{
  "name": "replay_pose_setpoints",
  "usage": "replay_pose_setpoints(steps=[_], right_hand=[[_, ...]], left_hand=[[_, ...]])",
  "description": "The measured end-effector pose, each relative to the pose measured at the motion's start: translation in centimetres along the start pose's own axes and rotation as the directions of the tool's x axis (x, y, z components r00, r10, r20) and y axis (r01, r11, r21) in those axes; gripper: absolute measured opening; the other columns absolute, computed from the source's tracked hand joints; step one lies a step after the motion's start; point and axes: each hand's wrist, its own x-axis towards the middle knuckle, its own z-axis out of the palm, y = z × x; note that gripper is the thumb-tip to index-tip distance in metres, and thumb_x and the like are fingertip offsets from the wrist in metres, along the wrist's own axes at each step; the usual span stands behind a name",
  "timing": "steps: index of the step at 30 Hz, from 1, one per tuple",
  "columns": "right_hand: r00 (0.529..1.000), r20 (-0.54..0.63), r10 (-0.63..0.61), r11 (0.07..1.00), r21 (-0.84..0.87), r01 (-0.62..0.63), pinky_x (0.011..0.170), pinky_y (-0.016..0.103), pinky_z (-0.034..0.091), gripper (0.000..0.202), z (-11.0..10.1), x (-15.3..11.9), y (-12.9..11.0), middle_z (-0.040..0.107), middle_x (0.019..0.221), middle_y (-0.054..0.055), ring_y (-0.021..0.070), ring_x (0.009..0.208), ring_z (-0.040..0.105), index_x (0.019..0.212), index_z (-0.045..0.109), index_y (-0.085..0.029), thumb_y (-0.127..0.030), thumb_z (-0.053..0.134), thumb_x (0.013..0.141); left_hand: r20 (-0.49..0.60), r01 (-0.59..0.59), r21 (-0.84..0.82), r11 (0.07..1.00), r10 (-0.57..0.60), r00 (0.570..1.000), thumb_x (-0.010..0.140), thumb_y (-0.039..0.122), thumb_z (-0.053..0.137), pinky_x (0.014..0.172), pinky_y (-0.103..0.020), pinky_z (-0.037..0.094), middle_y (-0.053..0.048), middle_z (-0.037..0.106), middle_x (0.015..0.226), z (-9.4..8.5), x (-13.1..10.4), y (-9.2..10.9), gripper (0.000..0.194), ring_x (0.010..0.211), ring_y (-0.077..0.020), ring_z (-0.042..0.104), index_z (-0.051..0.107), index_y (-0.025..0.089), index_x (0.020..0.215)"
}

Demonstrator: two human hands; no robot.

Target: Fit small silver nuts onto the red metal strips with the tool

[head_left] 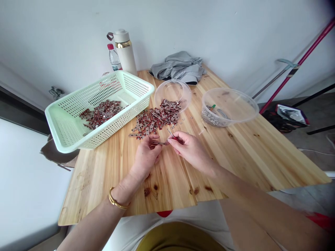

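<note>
My left hand [147, 153] is closed in a pinch on a small brown strip with metal studs [158, 143]. Fingers of my right hand [187, 148] are wrapped round a small red-handled tool with a thin metal tip [170, 132]; its exact kind is hard to make out. Both hands are close together above the front of the wooden table. Just beyond them lies a loose pile of similar brown strips [153, 120], spilling from a clear round tub tipped on its side [184, 91]. Tiny metal bits are scattered by the pile.
At left stands a pale green perforated basket [115, 129] with more strips inside. A clear bowl [243, 115] at right holds small metal parts. Behind are a white flask [127, 57], a plastic bottle [114, 58] and grey cloth [180, 64] on the wooden table [104, 170].
</note>
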Motion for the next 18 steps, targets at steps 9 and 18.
replay_pose_setpoints(steps=[9, 18], right_hand=[[0.989, -0.027, -0.145, 0.980, -0.140, 0.139, 0.062, 0.026, 0.041, 0.016, -0.9, 0.2, 0.9, 0.061, 0.070, -0.002, 0.0136, 0.065, 0.055, 0.080, 0.061, -0.021, -0.035, 0.057, 0.088], [0.971, 0.002, -0.237, 0.951, -0.205, 0.233, 0.064, 0.026, 0.043, 0.013, -0.6, 0.4, 1.7, 0.066, 0.076, 0.000, 0.0138, 0.067, 0.057, 0.081, 0.063, -0.021, -0.029, 0.056, 0.089]], left_hand=[[0.149, -0.222, 0.555, 0.802, 0.167, 0.975, 0.089, 0.026, 0.051, 0.067, -0.026, 0.047, -0.004, 0.070, 0.078, -1.8, 0.3, 0.7, 0.023, 0.071, -0.0144, 0.062, 0.071, 0.016, 0.087], [0.170, 0.017, 0.458, 0.889, -0.107, 0.980, 0.082, 0.015, 0.053, 0.046, -0.022, 0.043, 0.003, 0.061, 0.059, -1.5, 0.5, 0.8, 0.028, 0.043, -0.0103, 0.053, 0.066, 0.013, 0.107]])
